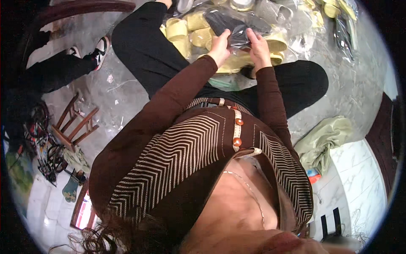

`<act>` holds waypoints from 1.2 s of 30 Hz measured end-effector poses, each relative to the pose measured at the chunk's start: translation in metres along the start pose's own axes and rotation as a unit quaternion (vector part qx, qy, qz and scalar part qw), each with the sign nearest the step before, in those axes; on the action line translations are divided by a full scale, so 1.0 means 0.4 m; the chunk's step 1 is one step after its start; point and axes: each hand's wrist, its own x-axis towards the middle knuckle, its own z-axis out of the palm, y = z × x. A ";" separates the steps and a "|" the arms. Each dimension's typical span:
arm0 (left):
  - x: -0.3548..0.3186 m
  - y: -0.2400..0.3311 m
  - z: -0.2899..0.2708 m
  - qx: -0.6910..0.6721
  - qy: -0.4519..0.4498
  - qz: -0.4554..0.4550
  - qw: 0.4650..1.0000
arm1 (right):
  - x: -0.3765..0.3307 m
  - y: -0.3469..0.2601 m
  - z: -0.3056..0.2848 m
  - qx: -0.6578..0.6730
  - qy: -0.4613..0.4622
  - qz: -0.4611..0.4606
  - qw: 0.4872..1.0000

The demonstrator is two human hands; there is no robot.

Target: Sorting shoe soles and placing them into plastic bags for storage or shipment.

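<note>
Both my hands are stretched out over a pile of slippers at the top of the head view. Between them is a dark slipper in a clear plastic bag; its shape is partly hidden by glare and my fingers. My left hand is closed on its left side, thumb on top. On the opposite side my right hand grips it the same way. Yellow slippers lie just left of my hands, and another yellow slipper is right of them. A grey slipper rests farther back, wrapped in plastic.
My bent legs frame the pile on the grey floor. To the left are another person's shoe and a small wooden stool. A pale green bag or cloth lies at the right, near white marbled tiles.
</note>
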 end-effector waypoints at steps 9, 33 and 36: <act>-0.046 -0.064 -0.042 0.018 -0.035 -0.053 0.998 | -0.004 0.001 -0.063 0.048 0.132 -0.192 0.971; 0.246 0.142 -0.350 0.690 0.341 -0.005 0.639 | -0.161 -0.343 -0.050 -0.233 -0.028 -0.365 0.901; 0.278 0.143 -0.448 0.668 0.304 0.066 0.676 | -0.172 -0.334 -0.069 -0.213 -0.032 -0.348 0.912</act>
